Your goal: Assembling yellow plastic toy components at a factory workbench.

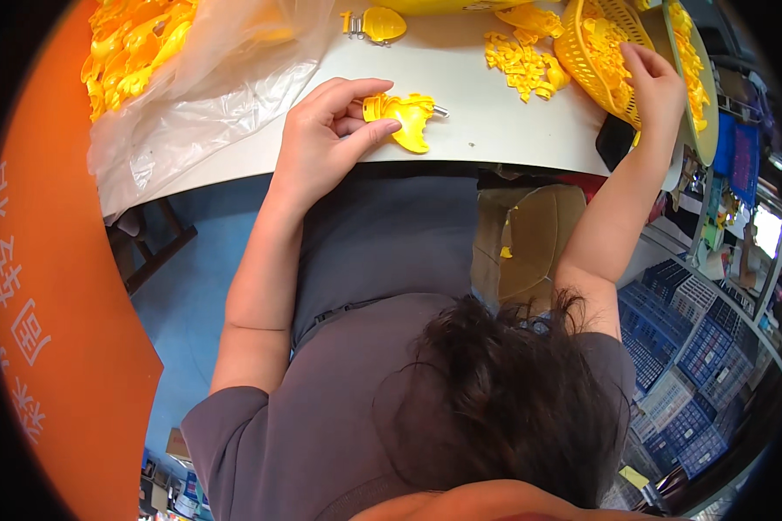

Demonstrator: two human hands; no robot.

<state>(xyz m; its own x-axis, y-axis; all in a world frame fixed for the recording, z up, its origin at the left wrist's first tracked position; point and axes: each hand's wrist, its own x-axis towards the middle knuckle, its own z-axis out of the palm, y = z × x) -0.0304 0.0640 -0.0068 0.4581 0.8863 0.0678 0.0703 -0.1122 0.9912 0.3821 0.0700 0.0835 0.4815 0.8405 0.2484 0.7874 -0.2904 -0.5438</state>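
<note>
The left hand (pixel 330 135), at the upper centre of the frame, had its grip closed on a yellow plastic part (pixel 406 120), with fingers above and behind it and the thumb pressed along its lower side. The part was held over the table (pixel 261 156), close to its front edge; a curved, tapering piece of it pointed down, and a short metallic pin (pixel 440 111) stuck out on its right side.

The right hand (pixel 659 87), at the upper right, reached to a yellow slotted basket (pixel 573 61) full of small yellow pieces (pixel 606 43). Its thumb and forefinger were bent together at the pieces, and whether that grip had caught one could not be told.

Just left of the basket lay a loose heap of small yellow parts (pixel 523 68) on the table. Near the top centre sat a rounded yellow piece (pixel 384 24) with small metal bits (pixel 354 26) beside it. In the upper left, a clear plastic bag (pixel 208 108) spread over the table, next to a mass of glossy yellow parts (pixel 143 52). To the right of the basket stood a pale round tray (pixel 708 130) with more yellow pieces. Below the table edge, right of centre, an open cardboard box (pixel 539 230) had a yellow scrap (pixel 506 253) inside it.
</note>
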